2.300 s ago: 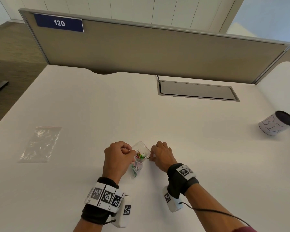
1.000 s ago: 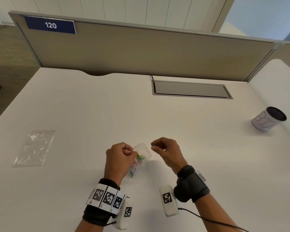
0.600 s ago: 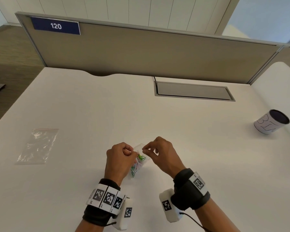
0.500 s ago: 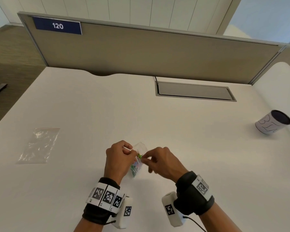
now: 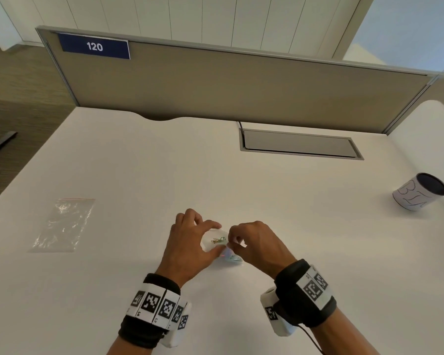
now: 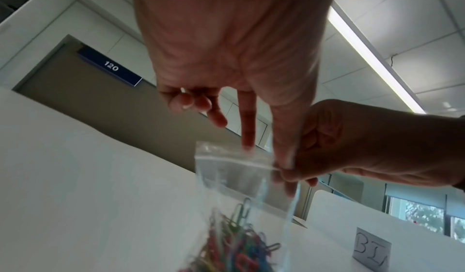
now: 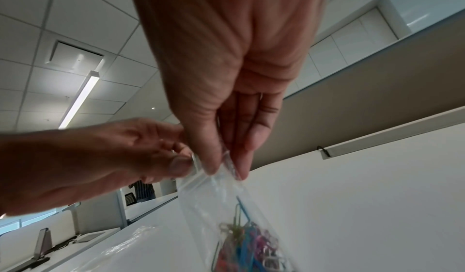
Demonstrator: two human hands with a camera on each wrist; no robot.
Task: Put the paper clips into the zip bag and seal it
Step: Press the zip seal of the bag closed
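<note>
A small clear zip bag (image 5: 214, 242) stands near the desk's front edge, with several coloured paper clips (image 5: 231, 258) heaped in its bottom. My left hand (image 5: 217, 238) pinches the bag's top strip between thumb and index finger; its other fingers are spread. My right hand (image 5: 230, 242) pinches the same strip right beside it. In the left wrist view the zip strip (image 6: 234, 159) runs flat across the bag above the paper clips (image 6: 239, 244). In the right wrist view my right thumb and fingers (image 7: 241, 168) clamp the bag's mouth (image 7: 221, 168) over the clips (image 7: 249, 246).
A second, empty zip bag (image 5: 64, 224) lies flat at the desk's left. A white paper cup (image 5: 420, 192) with a dark inside stands at the far right. A grey cable hatch (image 5: 297, 144) is set into the desk in front of the partition (image 5: 241, 85).
My right hand, which had lifted off the bag a second ago, has come back and pinches its top beside the left hand. The left fingers have spread out.
</note>
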